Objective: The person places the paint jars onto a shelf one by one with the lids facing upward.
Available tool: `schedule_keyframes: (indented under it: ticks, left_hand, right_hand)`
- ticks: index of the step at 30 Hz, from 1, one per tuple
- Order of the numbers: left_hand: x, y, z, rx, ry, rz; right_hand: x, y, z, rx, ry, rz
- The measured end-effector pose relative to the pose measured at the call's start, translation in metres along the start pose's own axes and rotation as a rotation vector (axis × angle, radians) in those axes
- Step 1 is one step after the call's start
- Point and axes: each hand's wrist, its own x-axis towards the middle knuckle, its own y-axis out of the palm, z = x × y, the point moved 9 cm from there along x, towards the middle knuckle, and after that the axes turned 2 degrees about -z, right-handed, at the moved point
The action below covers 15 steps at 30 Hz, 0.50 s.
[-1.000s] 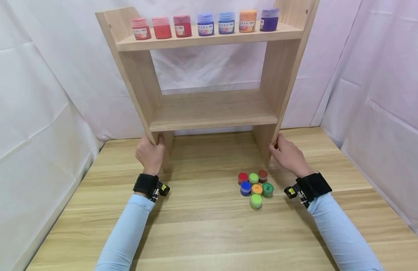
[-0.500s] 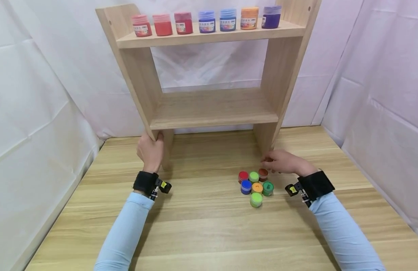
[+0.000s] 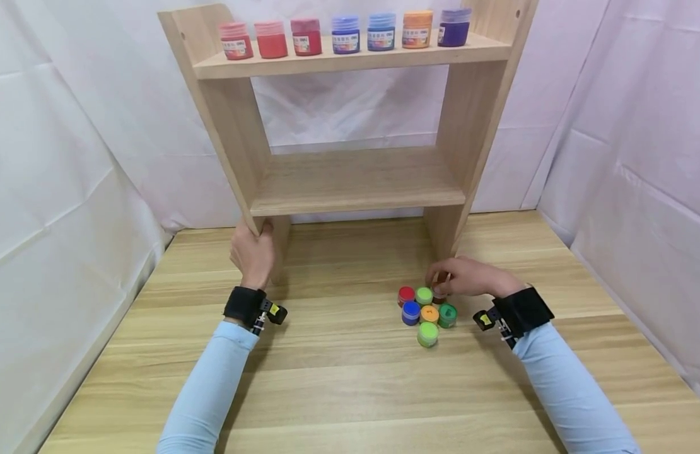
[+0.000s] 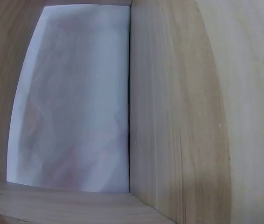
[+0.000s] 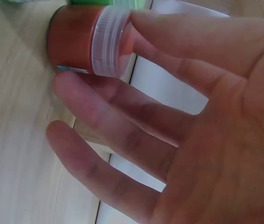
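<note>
My left hand (image 3: 253,252) grips the lower left side panel of a wooden shelf (image 3: 358,180); its fingers are hidden behind the panel. At the foot of the right panel, my right hand (image 3: 469,276) pinches the clear lid of a reddish-brown paint jar (image 5: 71,39) between thumb and fingers. That jar stands on the table at the back of a cluster. Around it are a red jar (image 3: 406,296), a light green jar (image 3: 424,296), a blue jar (image 3: 410,312), an orange jar (image 3: 429,314) and a dark green jar (image 3: 448,314). Another light green jar (image 3: 427,334) stands in front.
Along the upper board stands a row of several paint jars, from a red one (image 3: 235,41) at the left to a purple one (image 3: 454,28) at the right. White cloth (image 3: 639,126) hangs behind and beside the wooden table (image 3: 338,378).
My right hand has left the shelf's right panel, moved left and down to the jars, and taken hold of the brown jar. The left hand keeps its grip on the shelf.
</note>
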Motion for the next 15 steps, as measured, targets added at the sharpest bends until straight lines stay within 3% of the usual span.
schedule_keyframes:
  ticks: [15]
  left_hand:
    - [0.0003,-0.0001,0.0014,0.015,0.011,-0.01]
  right_hand:
    - [0.0014,0.0011,-0.0047,-0.062,0.055,0.007]
